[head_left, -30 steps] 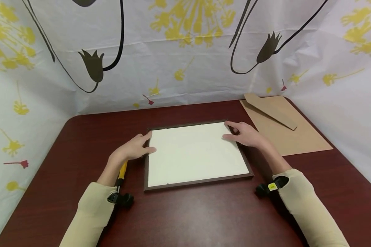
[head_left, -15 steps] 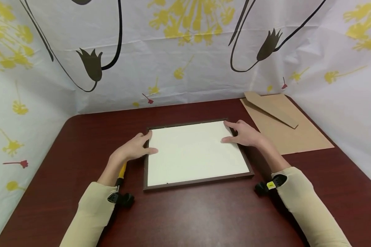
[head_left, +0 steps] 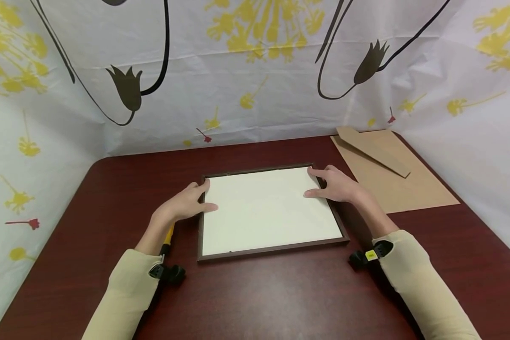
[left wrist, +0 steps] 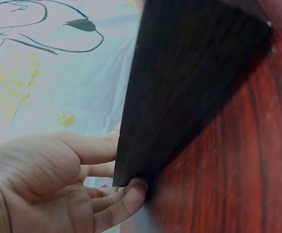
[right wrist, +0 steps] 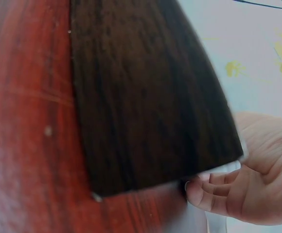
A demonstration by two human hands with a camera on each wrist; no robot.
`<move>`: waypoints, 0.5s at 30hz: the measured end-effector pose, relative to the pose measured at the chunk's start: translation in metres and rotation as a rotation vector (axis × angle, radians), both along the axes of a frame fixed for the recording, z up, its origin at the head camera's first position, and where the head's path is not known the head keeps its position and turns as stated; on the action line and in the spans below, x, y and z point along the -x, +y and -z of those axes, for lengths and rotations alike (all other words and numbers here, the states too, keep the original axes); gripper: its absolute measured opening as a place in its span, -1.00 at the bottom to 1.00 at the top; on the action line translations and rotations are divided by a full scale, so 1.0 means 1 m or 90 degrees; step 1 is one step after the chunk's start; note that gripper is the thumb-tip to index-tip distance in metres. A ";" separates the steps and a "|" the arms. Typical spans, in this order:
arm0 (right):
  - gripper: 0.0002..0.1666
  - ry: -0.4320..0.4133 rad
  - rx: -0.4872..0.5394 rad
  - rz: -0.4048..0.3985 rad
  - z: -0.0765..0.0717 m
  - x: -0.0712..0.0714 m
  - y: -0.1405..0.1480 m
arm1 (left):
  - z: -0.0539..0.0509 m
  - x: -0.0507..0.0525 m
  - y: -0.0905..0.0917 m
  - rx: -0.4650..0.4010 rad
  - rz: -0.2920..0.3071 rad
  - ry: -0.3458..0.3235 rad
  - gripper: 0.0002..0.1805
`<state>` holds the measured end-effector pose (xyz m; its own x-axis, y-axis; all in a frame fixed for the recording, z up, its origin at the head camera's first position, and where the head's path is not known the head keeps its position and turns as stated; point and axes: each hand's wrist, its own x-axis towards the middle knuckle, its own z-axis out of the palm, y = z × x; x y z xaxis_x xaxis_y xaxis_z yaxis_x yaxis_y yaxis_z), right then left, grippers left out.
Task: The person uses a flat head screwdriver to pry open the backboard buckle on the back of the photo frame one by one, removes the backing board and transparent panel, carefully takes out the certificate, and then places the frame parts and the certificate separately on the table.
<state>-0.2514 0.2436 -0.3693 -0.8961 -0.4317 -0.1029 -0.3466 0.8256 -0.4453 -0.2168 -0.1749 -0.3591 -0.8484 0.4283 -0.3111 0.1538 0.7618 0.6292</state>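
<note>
A dark wood-grain picture frame [head_left: 272, 248] lies flat on the table, with a white panel [head_left: 267, 212] inside it. At its far left corner my left hand [head_left: 182, 202] grips the side, its thumb and index finger on the panel's edge. My right hand [head_left: 340, 185] holds the far right corner in the same way, thumb lying over the panel. Both wrist views show the frame's dark outer side [left wrist: 175, 87] close up. There, the other fingers [right wrist: 216, 191] curl at its far end, low near the tabletop. The right thumb is hidden in the right wrist view.
Beside my left wrist lies a yellow-handled tool [head_left: 169, 234], partly covered by the forearm. Flat brown cardboard [head_left: 420, 193] rests at the back right, with a folded cardboard strip [head_left: 371, 150] on it. A patterned white sheet [head_left: 255, 94] hangs behind the reddish-brown table [head_left: 255, 302].
Both thumbs have crept slightly inward over the white panel. The picture frame and the hands otherwise stay almost where they were.
</note>
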 end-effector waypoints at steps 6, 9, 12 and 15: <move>-0.01 0.002 0.002 -0.003 0.000 0.000 0.000 | -0.001 0.000 0.002 0.001 -0.007 -0.010 -0.07; -0.02 0.003 0.001 -0.003 0.000 0.000 0.000 | 0.000 0.000 0.003 0.002 -0.009 -0.013 -0.08; -0.02 0.001 0.002 -0.001 0.000 0.000 0.000 | 0.000 0.000 0.003 0.005 -0.010 -0.013 -0.09; -0.01 -0.003 0.004 0.000 0.001 0.000 0.000 | -0.001 -0.001 0.003 0.011 -0.012 -0.009 -0.10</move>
